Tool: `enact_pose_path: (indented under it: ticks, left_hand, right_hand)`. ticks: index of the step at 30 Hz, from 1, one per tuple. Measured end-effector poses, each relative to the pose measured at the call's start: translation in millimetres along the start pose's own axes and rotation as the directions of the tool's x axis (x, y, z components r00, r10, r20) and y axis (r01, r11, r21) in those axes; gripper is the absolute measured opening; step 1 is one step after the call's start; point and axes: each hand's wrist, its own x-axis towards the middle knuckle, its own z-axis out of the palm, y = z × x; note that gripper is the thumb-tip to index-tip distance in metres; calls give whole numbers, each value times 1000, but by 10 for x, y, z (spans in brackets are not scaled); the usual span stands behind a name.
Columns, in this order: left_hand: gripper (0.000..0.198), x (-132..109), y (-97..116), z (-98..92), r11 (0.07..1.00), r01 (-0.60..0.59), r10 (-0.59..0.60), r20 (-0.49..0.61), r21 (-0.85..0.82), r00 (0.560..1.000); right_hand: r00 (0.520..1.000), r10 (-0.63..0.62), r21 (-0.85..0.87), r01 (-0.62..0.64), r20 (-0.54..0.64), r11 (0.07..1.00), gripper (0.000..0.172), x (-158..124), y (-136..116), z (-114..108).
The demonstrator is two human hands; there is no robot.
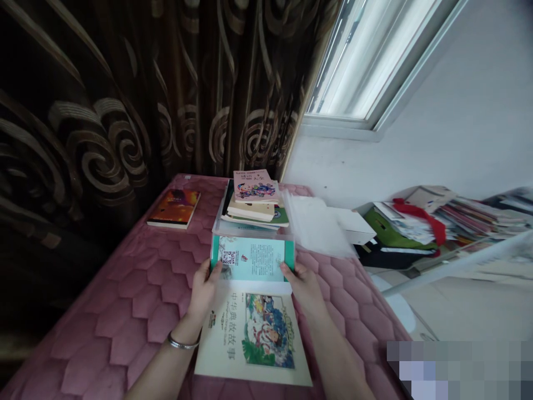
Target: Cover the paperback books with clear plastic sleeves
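Observation:
An opened book [220, 333] lies in front of me, its illustrated title page towards me and a teal cover flap [254, 266] with a QR code at its far side. My left hand [204, 286] grips the left edge of the flap, thumb on top; a silver bracelet circles that wrist. On the right edge, my right hand [302, 283] pinches the flap the same way. Just beyond the flap stands a stack of books, topped by a pink book [256, 186] with cartoon figures. A clear plastic sleeve or cover shows around the flap's far edge.
A pink quilted surface [120, 322] carries everything. An orange-covered book [174, 208] lies at the left. White translucent sheets [316, 225] and a white box [353, 225] are right of the stack. A shelf of papers [470, 216] stands further right. Dark curtains [166, 83] hang behind.

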Motion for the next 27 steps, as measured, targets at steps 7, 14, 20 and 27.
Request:
enact_pose_path:
  ticks: [7,14,20,27]
  left_hand:
    - [32,37,-93,-29,1000,-10,10,22,23,1000]
    - [29,36,-95,-4,999,21,-21,15,34,1000]
    - [32,17,-35,16,998,52,-51,24,-19,998]
    - [29,-6,19,8,999,20,-21,-28,-28,999]
  right_hand:
    - [999,-31,-88,29,-26,996,52,-2,-14,0]
    - [998,5,43,-8,69,999,46,-21,-112,-38]
    - [997,0,56,-5,82,998,45,-39,-180,-54]
    - [997,-18,1,18,81,1000,44,-31,-170,-47]
